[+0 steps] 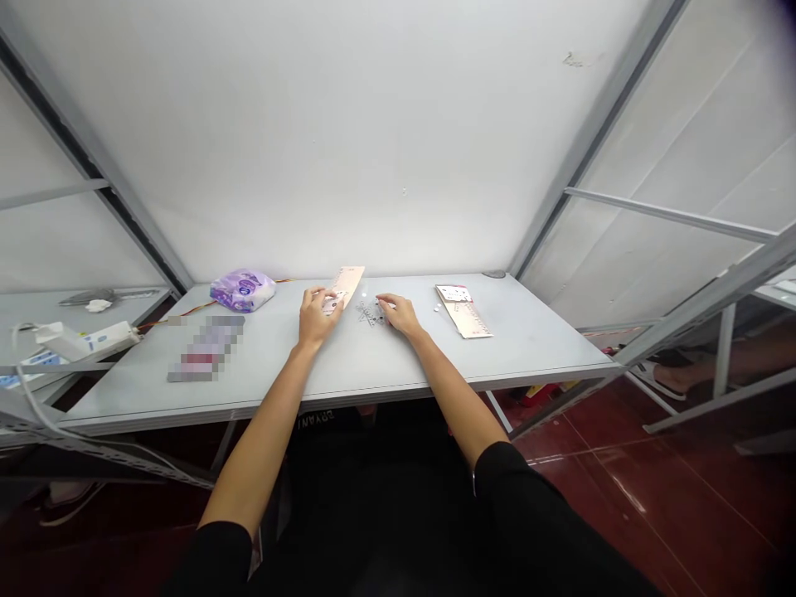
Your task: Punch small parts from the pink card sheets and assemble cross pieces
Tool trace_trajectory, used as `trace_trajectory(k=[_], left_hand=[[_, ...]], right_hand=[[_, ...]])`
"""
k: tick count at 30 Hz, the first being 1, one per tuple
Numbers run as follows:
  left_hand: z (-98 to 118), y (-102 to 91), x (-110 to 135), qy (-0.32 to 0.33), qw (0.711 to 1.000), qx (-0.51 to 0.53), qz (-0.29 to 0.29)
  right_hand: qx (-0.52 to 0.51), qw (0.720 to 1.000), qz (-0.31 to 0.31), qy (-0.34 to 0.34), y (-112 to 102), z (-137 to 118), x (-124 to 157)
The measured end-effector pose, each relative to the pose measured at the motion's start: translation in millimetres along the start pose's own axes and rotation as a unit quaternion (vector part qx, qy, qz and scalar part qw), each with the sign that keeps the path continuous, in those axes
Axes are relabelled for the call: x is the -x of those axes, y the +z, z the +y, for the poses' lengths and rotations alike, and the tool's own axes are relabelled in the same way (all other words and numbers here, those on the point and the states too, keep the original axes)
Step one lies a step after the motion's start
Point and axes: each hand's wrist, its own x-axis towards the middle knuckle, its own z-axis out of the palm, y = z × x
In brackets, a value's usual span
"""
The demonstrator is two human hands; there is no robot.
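A long pale pink card [349, 280] with dark print on its near part is held in my left hand [318, 315], the thumb and fingers closed on its edges. Just to the right, a small loose pile of thin dark and silvery pieces [366, 313] lies on the table; they are too small to name. My right hand [399, 315] rests at the right side of this pile with its fingertips pinched together, and what is between them cannot be made out. A second pink card [470, 320], with a white printed end and rows of small marks, lies farther right.
The grey table [361, 365] meets a white wall at its back. At the left are a purple tissue pack [242, 290] and a blurred-out flat item [208, 348]. A white box-like item [87, 342] with cables sits on the left side surface. Metal frame posts stand on both sides.
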Motion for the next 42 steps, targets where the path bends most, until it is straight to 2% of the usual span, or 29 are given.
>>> trace_trajectory(k=[3, 5, 7, 10, 12, 15, 17, 19, 24, 26, 28, 30, 32, 34, 35, 36, 37, 39, 41, 42], left_hand=[[0, -0.8, 0, 0.003, 1.000, -0.005, -0.003], [1, -1.2, 0, 0.027, 1.000, 0.003, -0.002], [3, -1.0, 1, 0.080, 0.996, 0.027, -0.022], [7, 1.1, 3, 0.152, 0.981, 0.058, -0.105], [8, 3.2, 5, 0.158, 0.976, 0.060, -0.137], [4, 5.7, 5, 0.116, 0.986, 0.063, -0.103], [-1, 6.6, 4, 0.076, 0.991, 0.073, -0.081], [-5, 7.6, 3, 0.049, 0.992, 0.079, -0.088], [-9, 11.3, 6, 0.041, 0.986, 0.060, -0.150], [-9, 12.3, 7, 0.029, 0.985, 0.045, -0.167], [-10, 12.4, 7, 0.015, 0.984, 0.033, -0.177], [-10, 11.4, 6, 0.005, 0.982, 0.020, -0.188], [-10, 9.2, 6, -0.001, 0.979, -0.013, -0.205], [-9, 6.3, 6, -0.010, 0.971, -0.077, -0.226], [-9, 4.9, 7, -0.016, 0.963, -0.115, -0.242], [-8, 3.6, 7, -0.022, 0.953, -0.150, -0.262], [-7, 2.6, 8, -0.027, 0.941, -0.180, -0.284], [-6, 1.6, 10, -0.030, 0.918, -0.220, -0.329], [-5, 1.5, 11, -0.025, 0.901, -0.243, -0.358], [-4, 1.7, 11, -0.022, 0.896, -0.252, -0.364]], right_hand=[[0.067, 0.996, 0.015, -0.063, 2, -4, 4], [0.073, 0.994, 0.010, -0.080, 4, -9, 7], [0.023, 0.998, -0.044, -0.041, 5, -16, 11], [-0.061, 0.989, -0.130, 0.039, 5, -22, 13], [-0.093, 0.985, -0.127, 0.068, 5, -23, 11], [-0.185, 0.979, 0.008, 0.090, 1, -23, 4], [-0.251, 0.957, 0.120, 0.085, -5, -23, -1], [-0.280, 0.938, 0.191, 0.065, -13, -22, -5], [-0.347, 0.886, 0.301, 0.063, -34, -16, -12], [-0.369, 0.872, 0.312, 0.077, -38, -14, -13], [-0.361, 0.881, 0.296, 0.083, -39, -13, -14], [-0.320, 0.904, 0.273, 0.078, -38, -13, -14], [-0.223, 0.942, 0.246, 0.060, -35, -12, -12], [-0.055, 0.978, 0.201, 0.010, -30, -10, -8], [0.047, 0.985, 0.164, -0.023, -27, -9, -5], [0.153, 0.980, 0.118, -0.051, -24, -8, -3], [0.255, 0.962, 0.068, -0.069, -22, -6, 0], [0.420, 0.905, -0.026, -0.068, -17, -4, 3], [0.523, 0.846, -0.089, -0.047, -15, -2, 5], [0.552, 0.826, -0.109, -0.043, -14, -1, 5]])
